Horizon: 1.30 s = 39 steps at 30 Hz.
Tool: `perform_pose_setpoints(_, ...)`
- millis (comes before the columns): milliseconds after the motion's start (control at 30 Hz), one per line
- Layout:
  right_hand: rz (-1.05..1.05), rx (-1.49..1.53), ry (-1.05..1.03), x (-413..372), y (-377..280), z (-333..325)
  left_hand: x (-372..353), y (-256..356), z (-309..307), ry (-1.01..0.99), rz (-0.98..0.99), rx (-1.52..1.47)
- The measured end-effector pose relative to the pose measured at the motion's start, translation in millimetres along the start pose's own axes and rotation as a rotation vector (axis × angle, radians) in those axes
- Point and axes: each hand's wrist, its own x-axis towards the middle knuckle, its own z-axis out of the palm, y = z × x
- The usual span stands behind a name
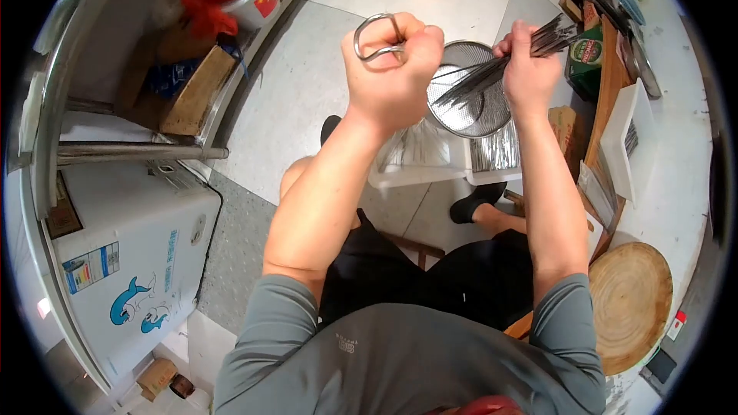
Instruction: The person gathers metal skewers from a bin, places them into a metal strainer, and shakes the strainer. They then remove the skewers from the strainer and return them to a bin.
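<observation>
The left hand (388,69) is curled in a tight fist around a shiny metal loop (377,37), and its round end sticks out on the left side. The rest is hidden in the fist. The right hand (532,69) has a narrow grip on a bunch of thin metal sticks (480,79). The sticks slant, with their low-left ends spread out over a round mesh strainer (470,121). I cannot tell if they touch it.

Just under the strainer in the view are two white tubs side by side. The left tub (407,177) has pale, see-through things in it, too blurry to name. The right tub (492,177) has lots of shiny thin sticks (496,151).

To the right, a round wooden board (630,307) lies on the white counter (680,177), and a white tray (619,138) is farther up. A white fridge (138,261) with blue dolphins is on the left.
</observation>
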Motion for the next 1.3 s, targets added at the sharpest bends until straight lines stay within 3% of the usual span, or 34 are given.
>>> perform_pose_setpoints(133,-0.060,-0.083,-0.039,-8.4,10.7,-4.9,-2.8,-0.5,3.1,0.043,-0.050,-0.033)
perform_pose_setpoints(267,-0.024,-0.041,-0.045,-18.3,7.9,-3.7,-2.2,-3.6,0.2,0.037,-0.024,-0.017)
perform_pose_setpoints(300,0.033,0.096,0.009,-22.4,2.3,2.7,-2.3,-3.1,-0.1,0.036,-0.021,-0.011)
perform_pose_setpoints(467,0.027,-0.003,0.031,-22.9,24.0,-1.5,-0.4,-4.0,0.0,0.023,0.005,0.031)
perform_pose_setpoints(600,0.005,-0.126,0.091,-22.3,18.3,-3.6,-0.3,-13.8,-1.3,0.078,0.020,0.031)
perform_pose_setpoints(733,-0.045,-0.001,0.215,-13.8,5.2,-16.6,4.5,-18.8,-1.6,-0.001,-0.036,-0.156)
perform_pose_setpoints(800,0.003,-0.019,0.309,-6.7,-14.7,-20.2,2.9,-23.5,3.2,0.035,-0.042,-0.044)
perform_pose_setpoints(867,0.040,0.161,0.367,5.0,-13.0,-33.5,-0.4,-27.9,8.3,0.033,-0.062,0.061)
perform_pose_setpoints(1033,0.085,0.273,0.521,23.1,-21.6,-72.0,1.3,-28.1,11.1,-0.001,-0.072,-0.052)
perform_pose_setpoints(1300,0.151,0.531,0.742,46.8,-18.7,-221.2,7.6,-43.4,15.8,0.100,-0.164,-0.002)
